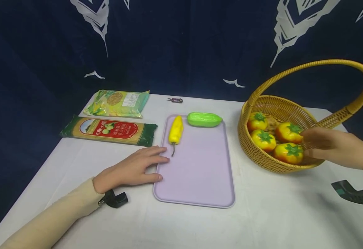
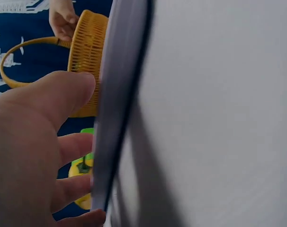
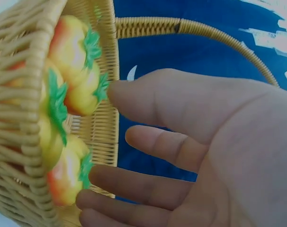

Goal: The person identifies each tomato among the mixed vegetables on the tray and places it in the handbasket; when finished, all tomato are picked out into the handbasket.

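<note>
My left hand lies at the left edge of the lilac tray, its fingertips touching the rim. In the left wrist view the thumb and fingers line up along that rim. A yellow chili pepper with a brown stem lies on the tray, just beyond the fingertips. Behind it a light-green, long vegetable sits across the tray's far edge. My right hand reaches over the right side of the wicker basket. Its fingers are spread near several red-and-yellow tomatoes with green leafy tops, and it holds nothing.
The basket's tall handle arches above the right hand. On the left lie a red-labelled pasta packet and a green-yellow food bag. A small dark wrapped item lies at the table's back edge, before a navy curtain.
</note>
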The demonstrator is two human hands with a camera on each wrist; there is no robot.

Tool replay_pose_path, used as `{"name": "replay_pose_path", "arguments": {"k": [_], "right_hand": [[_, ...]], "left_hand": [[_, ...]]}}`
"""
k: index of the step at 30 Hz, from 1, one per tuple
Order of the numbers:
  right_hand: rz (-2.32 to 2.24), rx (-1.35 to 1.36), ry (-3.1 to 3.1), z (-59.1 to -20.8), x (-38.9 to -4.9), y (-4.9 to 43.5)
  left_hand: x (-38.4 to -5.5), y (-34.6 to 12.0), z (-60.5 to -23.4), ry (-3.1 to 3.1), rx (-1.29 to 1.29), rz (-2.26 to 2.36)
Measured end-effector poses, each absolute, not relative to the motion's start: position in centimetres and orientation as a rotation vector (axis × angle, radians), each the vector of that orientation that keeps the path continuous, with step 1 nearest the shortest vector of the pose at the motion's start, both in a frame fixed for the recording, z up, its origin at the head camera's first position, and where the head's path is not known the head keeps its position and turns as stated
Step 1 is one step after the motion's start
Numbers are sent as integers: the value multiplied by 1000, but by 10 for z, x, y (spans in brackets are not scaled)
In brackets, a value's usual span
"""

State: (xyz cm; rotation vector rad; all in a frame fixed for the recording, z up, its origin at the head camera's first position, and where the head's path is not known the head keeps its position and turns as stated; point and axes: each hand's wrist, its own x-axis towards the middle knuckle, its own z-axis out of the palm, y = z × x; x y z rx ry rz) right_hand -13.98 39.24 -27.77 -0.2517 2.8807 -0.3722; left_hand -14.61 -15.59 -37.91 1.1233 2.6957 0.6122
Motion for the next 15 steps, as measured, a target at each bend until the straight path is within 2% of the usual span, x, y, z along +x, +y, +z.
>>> {"name": "replay_pose_path", "arguments": {"k": [15], "right_hand": [[-229, -303, 3022, -263, -119, 346]], "left_hand": [[-164, -162, -331, 2819, 1052, 498]]}}
